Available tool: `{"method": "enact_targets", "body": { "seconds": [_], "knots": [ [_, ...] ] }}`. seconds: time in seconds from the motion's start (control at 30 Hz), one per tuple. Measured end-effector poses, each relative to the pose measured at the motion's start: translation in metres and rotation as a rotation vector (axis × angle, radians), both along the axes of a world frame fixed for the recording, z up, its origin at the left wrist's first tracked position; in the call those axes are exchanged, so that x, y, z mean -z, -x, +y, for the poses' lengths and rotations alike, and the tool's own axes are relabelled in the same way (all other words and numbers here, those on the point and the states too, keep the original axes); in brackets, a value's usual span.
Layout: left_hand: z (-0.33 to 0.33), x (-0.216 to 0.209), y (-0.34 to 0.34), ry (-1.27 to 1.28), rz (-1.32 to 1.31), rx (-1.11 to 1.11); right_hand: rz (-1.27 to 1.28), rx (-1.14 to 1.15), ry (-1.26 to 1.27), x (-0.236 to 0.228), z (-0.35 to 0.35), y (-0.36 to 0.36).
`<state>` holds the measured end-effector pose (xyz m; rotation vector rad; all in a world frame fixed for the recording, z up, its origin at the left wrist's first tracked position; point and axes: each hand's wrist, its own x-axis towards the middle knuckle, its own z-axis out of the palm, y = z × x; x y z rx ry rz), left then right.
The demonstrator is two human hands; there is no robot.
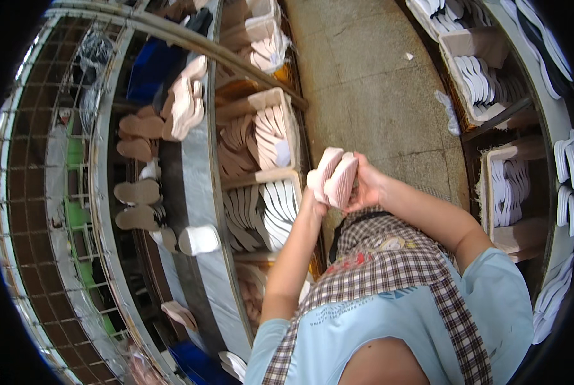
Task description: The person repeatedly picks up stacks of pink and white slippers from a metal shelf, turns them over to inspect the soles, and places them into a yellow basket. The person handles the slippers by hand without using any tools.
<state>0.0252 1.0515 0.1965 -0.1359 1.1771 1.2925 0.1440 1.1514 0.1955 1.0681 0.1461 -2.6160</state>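
In front of my apron I hold a pair of pale pink shoe soles [342, 181], pressed side by side with their ribbed faces showing. My left hand [320, 204] grips them from the left and below; the soles cover most of its fingers. On the other side my right hand [366, 184] wraps round the right edge of the pair. Nearest to my left arm are a cloth-lined bin [252, 102] of pink soles [272, 138] and, closer to me, a bin of white soles [278, 208].
Along the left runs a bench [226, 282] with a stack of pink soles [185, 106], a white sole [199, 240] and brown soles [138, 204]. A wire mesh rack [56, 192] stands beyond. Bins of white soles [510, 189] line the right, across a concrete aisle [370, 70].
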Motion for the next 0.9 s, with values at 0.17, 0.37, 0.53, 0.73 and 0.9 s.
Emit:
{"method": "enact_targets", "body": {
  "seconds": [0.17, 0.37, 0.53, 0.73, 0.9],
  "knots": [
    [-0.003, -0.006, -0.005, 0.016, 0.022, -0.035, 0.012, 0.005, -0.047, -0.004, -0.004, -0.002],
    [-0.015, 0.02, 0.003, 0.075, 0.018, -0.18, 0.031, 0.009, -0.055, -0.007, -0.008, -0.002],
    [-0.028, 0.025, 0.017, -0.021, 0.144, -0.141, 0.144, 0.013, -0.088, -0.013, -0.007, 0.0],
    [-0.032, -0.033, 0.012, -0.238, 0.391, -0.16, 0.46, 0.116, -0.432, -0.037, -0.014, 0.004],
    [-0.035, -0.069, 0.012, -0.464, 0.391, -0.19, 0.666, 0.17, -0.691, -0.048, -0.015, 0.004]
  ]
}}
